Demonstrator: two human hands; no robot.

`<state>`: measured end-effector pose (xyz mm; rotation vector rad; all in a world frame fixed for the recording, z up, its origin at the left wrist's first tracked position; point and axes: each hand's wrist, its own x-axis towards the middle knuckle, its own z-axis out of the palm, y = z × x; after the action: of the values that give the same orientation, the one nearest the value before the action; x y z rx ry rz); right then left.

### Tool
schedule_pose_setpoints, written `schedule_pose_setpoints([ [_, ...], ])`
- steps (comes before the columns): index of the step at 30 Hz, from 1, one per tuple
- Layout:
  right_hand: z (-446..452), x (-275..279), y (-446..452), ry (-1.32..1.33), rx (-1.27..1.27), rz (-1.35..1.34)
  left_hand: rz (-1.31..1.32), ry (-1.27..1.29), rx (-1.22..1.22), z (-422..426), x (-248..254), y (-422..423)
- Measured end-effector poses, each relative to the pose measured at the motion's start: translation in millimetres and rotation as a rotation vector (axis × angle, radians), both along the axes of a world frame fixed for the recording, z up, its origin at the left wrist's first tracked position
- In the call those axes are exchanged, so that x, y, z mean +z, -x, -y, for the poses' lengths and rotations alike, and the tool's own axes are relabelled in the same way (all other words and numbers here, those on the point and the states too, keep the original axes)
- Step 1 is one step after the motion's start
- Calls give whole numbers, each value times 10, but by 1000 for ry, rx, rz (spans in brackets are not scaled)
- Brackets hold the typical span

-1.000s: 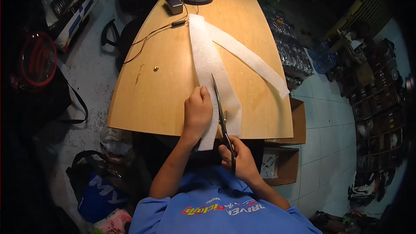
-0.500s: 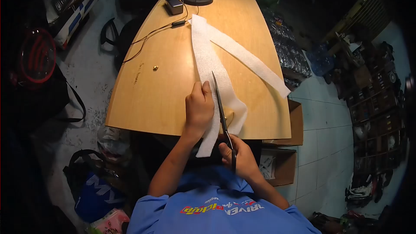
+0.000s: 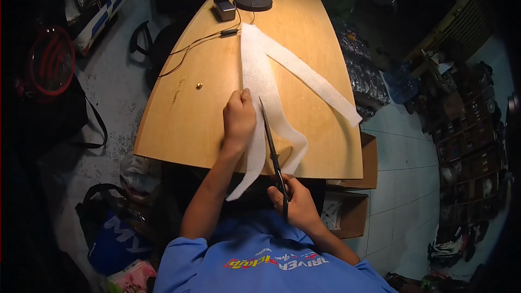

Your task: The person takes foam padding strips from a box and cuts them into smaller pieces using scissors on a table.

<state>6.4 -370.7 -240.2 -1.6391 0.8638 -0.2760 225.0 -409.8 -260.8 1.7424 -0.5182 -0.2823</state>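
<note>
My left hand grips the left edge of a white foam sheet, near the middle of the wooden table. Below the scissor tips the sheet is split into two tails; the left one hangs past the table's front edge, the right one curls on the tabletop. Black scissors lie between the tails, tips pointing away from me, their handles in my right hand. To the right, a narrower foam strip slants across the table. Part of a small brass-coloured piece shows beside the scissor blades.
The wooden table bears a small brass piece, a dark box-shaped device, a cable and a round black stand base. Cardboard boxes stand below its right front corner; bags lie at the left.
My left hand has moved up and left along the foam. The scissor tips have shifted left, and the left tail swings further left while the right tail curls more.
</note>
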Motion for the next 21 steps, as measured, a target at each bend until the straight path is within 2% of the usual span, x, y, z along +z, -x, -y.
schedule_pose_setpoints([
  [2, 28, 28, -34, -43, -22, 2, 111, -31, 24, -21, 51, 120],
  [9, 43, 170, -112, -104, -20, -35, 89, 3, 33, -70, 50, 175],
  [12, 52, 153, -95, -45, -3, -37, -67, -80, -35, -88, 30, 77],
  [15, 44, 115, -63, 26, 22, -70, -320, 134, -91, 35, -208, -153],
  [18, 16, 34, -52, 37, 35, -55, -228, -18, -35, 76, -31, -155],
  [21, 40, 22, -65, -48, 10, -28, 21, -31, 29, 58, -7, -15],
])
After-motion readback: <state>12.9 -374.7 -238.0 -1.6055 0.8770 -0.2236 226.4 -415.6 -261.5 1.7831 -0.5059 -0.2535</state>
